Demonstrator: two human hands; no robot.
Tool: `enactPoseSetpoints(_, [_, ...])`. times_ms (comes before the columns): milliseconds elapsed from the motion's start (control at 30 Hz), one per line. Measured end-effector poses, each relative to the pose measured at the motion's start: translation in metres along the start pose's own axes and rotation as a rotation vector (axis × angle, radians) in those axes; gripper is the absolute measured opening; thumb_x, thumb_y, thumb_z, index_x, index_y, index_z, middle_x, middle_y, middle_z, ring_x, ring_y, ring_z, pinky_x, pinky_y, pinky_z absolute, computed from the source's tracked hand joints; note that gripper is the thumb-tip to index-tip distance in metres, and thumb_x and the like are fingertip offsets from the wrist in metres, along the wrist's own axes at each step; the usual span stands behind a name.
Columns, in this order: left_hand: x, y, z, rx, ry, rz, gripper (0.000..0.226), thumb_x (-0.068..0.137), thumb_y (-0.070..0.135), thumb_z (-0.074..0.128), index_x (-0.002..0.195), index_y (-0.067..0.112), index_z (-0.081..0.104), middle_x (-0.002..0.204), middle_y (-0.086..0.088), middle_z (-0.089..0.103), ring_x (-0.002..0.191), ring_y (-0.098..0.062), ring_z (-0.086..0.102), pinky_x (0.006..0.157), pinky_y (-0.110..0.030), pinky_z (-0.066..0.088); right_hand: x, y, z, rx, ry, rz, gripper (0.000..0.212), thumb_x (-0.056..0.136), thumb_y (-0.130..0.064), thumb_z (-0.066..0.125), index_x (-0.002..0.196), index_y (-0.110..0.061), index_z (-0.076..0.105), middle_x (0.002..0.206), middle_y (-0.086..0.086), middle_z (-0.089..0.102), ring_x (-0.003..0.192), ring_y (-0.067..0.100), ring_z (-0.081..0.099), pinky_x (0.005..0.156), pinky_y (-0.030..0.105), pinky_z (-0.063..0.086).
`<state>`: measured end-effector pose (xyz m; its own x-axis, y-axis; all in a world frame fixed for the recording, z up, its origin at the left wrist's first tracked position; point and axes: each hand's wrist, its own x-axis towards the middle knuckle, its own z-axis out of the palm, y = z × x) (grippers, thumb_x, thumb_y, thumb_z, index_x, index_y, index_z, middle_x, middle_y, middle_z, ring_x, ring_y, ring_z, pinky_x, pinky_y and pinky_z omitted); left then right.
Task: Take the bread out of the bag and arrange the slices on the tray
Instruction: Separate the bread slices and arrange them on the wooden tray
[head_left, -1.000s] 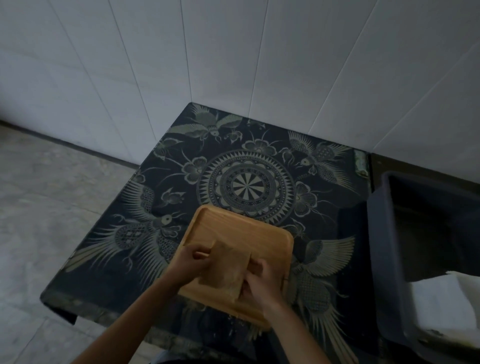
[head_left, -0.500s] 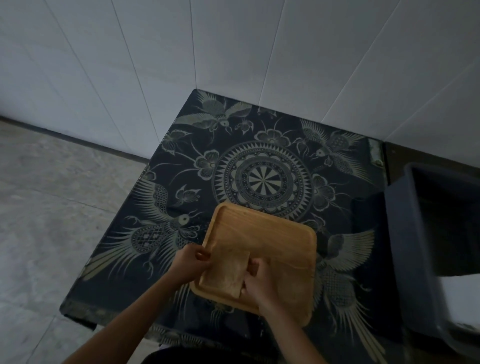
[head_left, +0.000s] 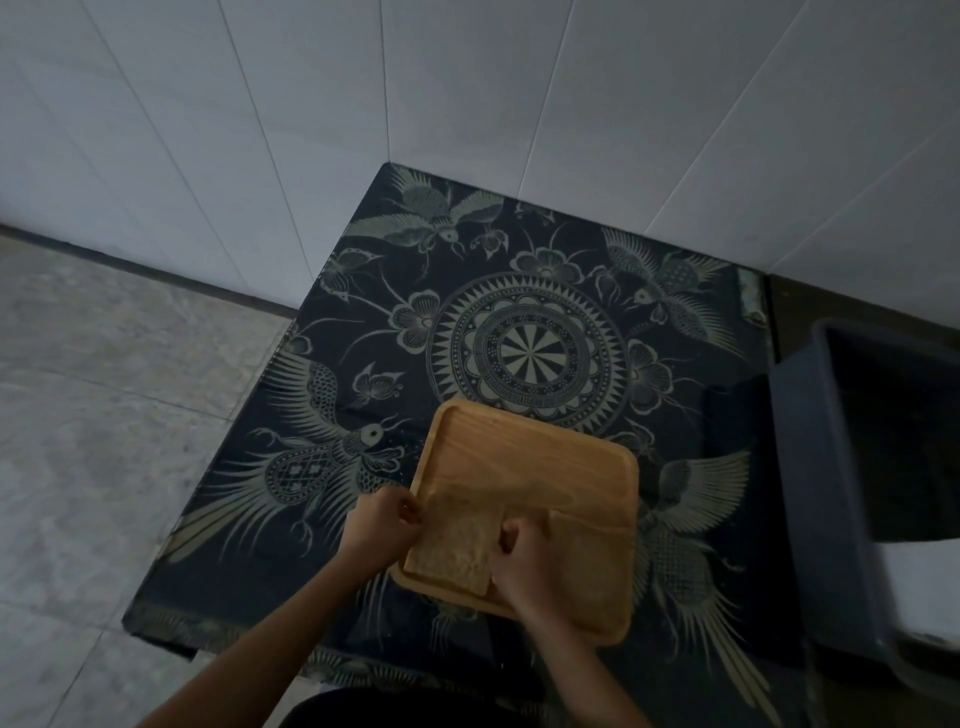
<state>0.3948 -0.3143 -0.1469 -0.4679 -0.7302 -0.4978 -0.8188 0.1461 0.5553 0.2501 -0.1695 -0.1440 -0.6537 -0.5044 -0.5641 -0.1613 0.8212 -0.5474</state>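
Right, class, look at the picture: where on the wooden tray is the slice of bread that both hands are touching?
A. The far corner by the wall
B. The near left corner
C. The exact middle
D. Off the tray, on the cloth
B: the bread slice lies in the wooden tray's near left corner, between the left hand and right hand.

A square wooden tray (head_left: 524, 457) lies on the near part of the dark bird-patterned cloth-covered tabletop (head_left: 519, 291), which stands against the white tiled wall (head_left: 467, 104). A tan bread slice (head_left: 457, 545) lies in the tray's near-left corner, between the left hand (head_left: 382, 530) and right hand (head_left: 522, 566). A dark rectangular plastic bin (head_left: 831, 493) stands right of the tabletop.
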Motion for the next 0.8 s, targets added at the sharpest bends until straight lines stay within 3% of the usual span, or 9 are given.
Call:
enactPoseSetpoints(233, [0.001, 0.011, -0.004, 0.067, -0.065, 0.027, 0.027, 0.078, 0.031, 0.069, 0.102, 0.019, 0.073, 0.098, 0.003, 0.074, 0.089, -0.015, 0.070, 0.073, -0.030, 0.056, -0.008, -0.002, -0.015, 0.018, -0.040, -0.023, 0.025, 0.098, -0.026, 0.062, 0.121, -0.016, 0.061, 0.086, -0.011, 0.061, 0.075, 0.005, 0.062, 0.069, 0.027, 0.055])
enactPoseSetpoints(333, [0.002, 0.031, -0.006, 0.064, -0.022, 0.086, 0.033, 0.080, 0.038, 0.065, 0.107, 0.019, 0.072, 0.100, 0.002, 0.074, 0.090, -0.015, 0.069, 0.077, -0.030, 0.055, -0.011, -0.005, -0.036, 0.026, -0.014, -0.053, 0.031, 0.099, -0.027, 0.061, 0.128, -0.019, 0.058, 0.102, -0.006, 0.066, 0.089, 0.014, 0.070, 0.079, 0.031, 0.056])
enactPoseSetpoints(400, [0.002, 0.050, -0.005, 0.039, -0.014, 0.128, 0.035, 0.081, 0.038, 0.065, 0.111, 0.020, 0.071, 0.105, 0.003, 0.073, 0.095, -0.015, 0.067, 0.079, -0.028, 0.052, -0.011, -0.004, -0.054, 0.001, 0.018, -0.106, 0.035, 0.099, -0.030, 0.061, 0.132, -0.022, 0.058, 0.113, -0.004, 0.070, 0.097, 0.012, 0.069, 0.082, 0.028, 0.053])
enactPoseSetpoints(467, [0.002, 0.069, -0.001, 0.008, -0.023, 0.168, 0.035, 0.083, 0.037, 0.066, 0.114, 0.020, 0.071, 0.109, 0.003, 0.072, 0.099, -0.015, 0.066, 0.084, -0.029, 0.052, -0.010, -0.003, -0.073, -0.014, 0.029, -0.149, 0.034, 0.099, -0.031, 0.060, 0.132, -0.023, 0.059, 0.119, -0.004, 0.070, 0.098, 0.009, 0.065, 0.083, 0.028, 0.053])
enactPoseSetpoints(533, [0.002, 0.087, 0.005, -0.019, -0.041, 0.184, 0.035, 0.084, 0.037, 0.066, 0.114, 0.020, 0.071, 0.111, 0.003, 0.072, 0.102, -0.015, 0.066, 0.088, -0.033, 0.055, -0.007, 0.002, -0.090, -0.022, 0.040, -0.168, 0.035, 0.098, -0.031, 0.060, 0.132, -0.022, 0.059, 0.122, -0.004, 0.068, 0.091, 0.004, 0.059, 0.075, 0.023, 0.048])
enactPoseSetpoints(633, [0.002, 0.108, 0.019, -0.038, -0.086, 0.192, 0.033, 0.088, 0.036, 0.067, 0.115, 0.018, 0.071, 0.112, 0.003, 0.071, 0.101, -0.013, 0.065, 0.087, -0.028, 0.053, -0.003, 0.013, -0.113, -0.013, 0.078, -0.177, 0.033, 0.097, -0.032, 0.060, 0.129, -0.022, 0.060, 0.109, -0.008, 0.065, 0.081, -0.005, 0.055, 0.064, 0.015, 0.041])
enactPoseSetpoints(700, [0.001, 0.119, 0.030, -0.064, -0.122, 0.185, 0.032, 0.090, 0.036, 0.067, 0.116, 0.017, 0.070, 0.112, 0.002, 0.071, 0.100, -0.012, 0.065, 0.081, -0.024, 0.053, 0.000, 0.024, -0.126, -0.017, 0.105, -0.190, 0.024, 0.096, -0.028, 0.063, 0.118, -0.021, 0.064, 0.098, -0.011, 0.064, 0.080, -0.001, 0.059, 0.061, 0.013, 0.040])
enactPoseSetpoints(800, [-0.004, 0.132, 0.048, -0.094, -0.165, 0.164, 0.032, 0.089, 0.036, 0.069, 0.116, 0.017, 0.069, 0.113, 0.000, 0.071, 0.096, -0.009, 0.063, 0.076, -0.021, 0.049, 0.002, 0.044, -0.141, -0.037, 0.141, -0.168, 0.021, 0.094, -0.025, 0.066, 0.115, -0.020, 0.068, 0.100, -0.007, 0.070, 0.086, 0.004, 0.062, 0.066, 0.014, 0.044])
